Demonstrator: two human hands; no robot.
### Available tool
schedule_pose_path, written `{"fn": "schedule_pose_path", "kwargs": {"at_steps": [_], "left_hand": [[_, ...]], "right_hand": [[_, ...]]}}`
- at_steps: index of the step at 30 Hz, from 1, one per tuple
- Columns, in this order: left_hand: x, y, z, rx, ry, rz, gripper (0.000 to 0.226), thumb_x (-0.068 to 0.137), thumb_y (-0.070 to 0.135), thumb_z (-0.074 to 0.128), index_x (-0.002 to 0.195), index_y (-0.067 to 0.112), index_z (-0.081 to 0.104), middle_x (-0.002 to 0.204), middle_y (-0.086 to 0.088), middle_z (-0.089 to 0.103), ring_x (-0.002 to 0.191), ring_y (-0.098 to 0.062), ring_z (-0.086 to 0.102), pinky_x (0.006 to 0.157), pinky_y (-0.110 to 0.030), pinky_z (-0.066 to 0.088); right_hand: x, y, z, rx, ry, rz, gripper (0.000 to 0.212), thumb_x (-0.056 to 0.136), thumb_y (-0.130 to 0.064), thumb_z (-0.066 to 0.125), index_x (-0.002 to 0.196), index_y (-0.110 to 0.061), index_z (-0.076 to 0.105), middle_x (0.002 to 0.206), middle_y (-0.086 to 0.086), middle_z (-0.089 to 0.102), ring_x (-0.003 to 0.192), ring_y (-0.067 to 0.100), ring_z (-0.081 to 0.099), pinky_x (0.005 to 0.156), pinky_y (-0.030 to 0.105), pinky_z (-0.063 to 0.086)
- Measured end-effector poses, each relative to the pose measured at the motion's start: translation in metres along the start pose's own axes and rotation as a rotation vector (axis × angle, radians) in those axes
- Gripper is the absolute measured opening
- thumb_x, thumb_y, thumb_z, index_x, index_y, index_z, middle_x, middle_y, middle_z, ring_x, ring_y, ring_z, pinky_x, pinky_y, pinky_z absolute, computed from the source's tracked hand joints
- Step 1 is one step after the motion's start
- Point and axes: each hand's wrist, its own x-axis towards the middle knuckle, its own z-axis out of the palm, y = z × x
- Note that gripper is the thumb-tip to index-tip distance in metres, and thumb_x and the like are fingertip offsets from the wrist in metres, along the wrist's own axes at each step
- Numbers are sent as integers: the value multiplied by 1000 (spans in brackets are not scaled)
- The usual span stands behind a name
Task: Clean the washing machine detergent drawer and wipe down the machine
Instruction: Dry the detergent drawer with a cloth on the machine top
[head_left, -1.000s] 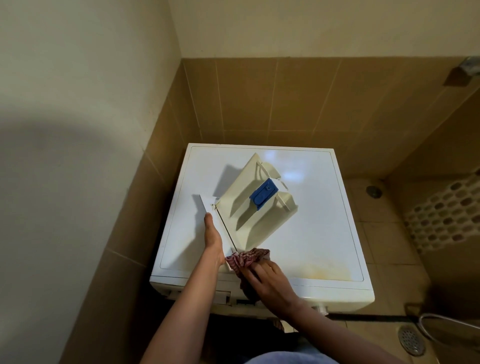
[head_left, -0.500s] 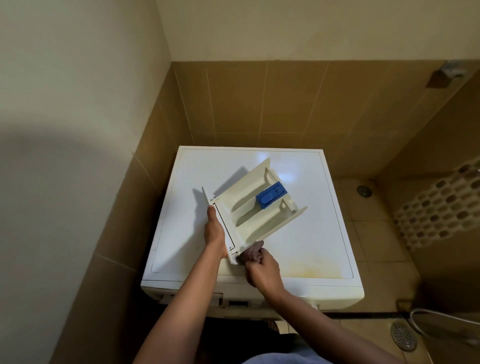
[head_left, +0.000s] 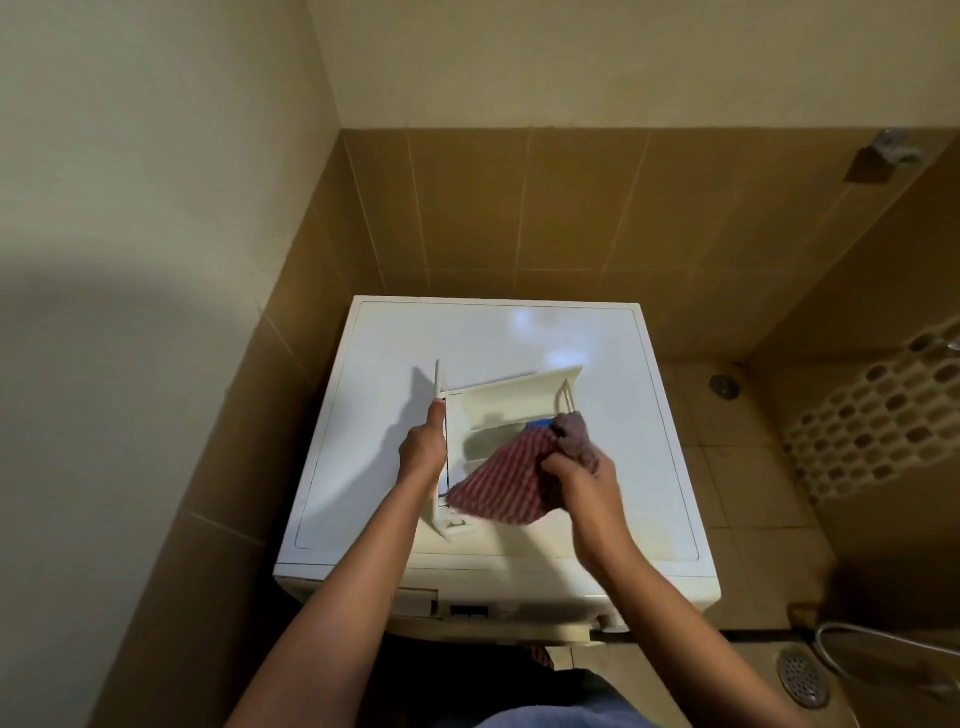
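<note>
A cream detergent drawer (head_left: 511, 400) lies on the white top of the washing machine (head_left: 634, 467), its front panel standing upright at the left. My left hand (head_left: 423, 449) grips that front panel. My right hand (head_left: 582, 478) holds a red and white striped cloth (head_left: 506, 483) bunched at its right end, and the cloth hangs over the near half of the drawer. A blue insert (head_left: 537, 425) peeks out just above the cloth. The drawer's near compartments are hidden under the cloth.
The machine stands in a corner against brown tiled walls (head_left: 519, 208). Below its front edge is the open drawer slot (head_left: 467, 610). On the tiled floor at the right are a round drain (head_left: 800, 678), a hose (head_left: 883, 642) and a white perforated basket (head_left: 878, 415).
The drawer has turned clockwise so its length now runs left to right. My right hand has moved up from the drawer's near corner and spread the cloth over the drawer.
</note>
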Motion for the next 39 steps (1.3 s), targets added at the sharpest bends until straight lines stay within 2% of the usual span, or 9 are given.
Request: {"fn": "schedule_pose_path", "kwargs": {"at_steps": [2, 5, 8, 11, 21, 26, 30, 36, 39], "left_hand": [[2, -1, 3, 15, 9, 21, 50, 96, 61, 31, 97, 15, 50, 99, -8, 53, 88, -22, 48, 84, -35, 44], [2, -1, 8, 63, 32, 53, 50, 95, 61, 32, 93, 15, 50, 96, -6, 53, 87, -22, 48, 88, -36, 47], [-2, 3, 14, 138, 25, 81, 52, 96, 61, 29, 87, 13, 50, 90, -7, 53, 83, -23, 48, 80, -35, 45], [-8, 6, 22, 192, 9, 128, 59, 96, 60, 26, 68, 11, 43, 72, -5, 50, 66, -22, 47, 62, -32, 38], [-12, 5, 28, 232, 21, 137, 65, 97, 59, 21, 72, 7, 51, 79, -9, 53, 68, -23, 48, 56, -32, 34], [-13, 5, 38, 221, 67, 154, 75, 98, 57, 19, 104, -3, 63, 104, -19, 64, 96, -35, 61, 79, -38, 47], [-14, 3, 37, 177, 88, 145, 75, 90, 68, 34, 111, 1, 59, 107, -16, 63, 95, -34, 61, 81, -42, 52], [-15, 3, 34, 152, 73, 170, 67, 92, 67, 31, 113, 8, 56, 110, -11, 61, 97, -31, 59, 84, -41, 50], [-14, 1, 36, 133, 86, 186, 68, 91, 68, 30, 110, 9, 58, 107, -11, 62, 95, -31, 59, 84, -41, 50]], "right_hand": [[8, -4, -10, -248, 103, -217, 15, 81, 0, 57, 89, -12, 61, 77, 3, 64, 74, 16, 59, 67, 32, 48], [22, 3, -20, -674, 34, -452, 17, 79, -9, 64, 94, -16, 58, 79, -4, 63, 67, 7, 56, 60, 21, 45], [37, 34, -24, -1161, -178, -535, 26, 77, -13, 66, 103, -14, 59, 101, 0, 64, 90, 20, 60, 68, 25, 45], [45, 64, -25, -1468, -296, -448, 49, 78, -35, 69, 120, -14, 53, 121, 8, 59, 107, 29, 57, 84, 33, 45], [62, 66, -1, -1550, -588, 16, 87, 76, -58, 65, 143, -14, 30, 143, 11, 37, 128, 31, 42, 107, 42, 37], [51, 67, 28, -1578, -578, -91, 52, 85, -33, 60, 129, -11, 44, 131, 19, 41, 115, 38, 47, 99, 42, 40], [48, 67, 11, -1588, -561, -228, 51, 83, -34, 59, 129, -14, 47, 126, 16, 48, 110, 36, 53, 91, 37, 44], [60, 51, -35, -1746, -419, -135, 35, 88, -36, 54, 117, -18, 55, 117, 2, 62, 106, 23, 59, 79, 32, 46], [59, 60, -15, -1790, -429, -30, 41, 85, -31, 60, 122, -14, 52, 119, 5, 59, 109, 26, 56, 92, 37, 44]]}}
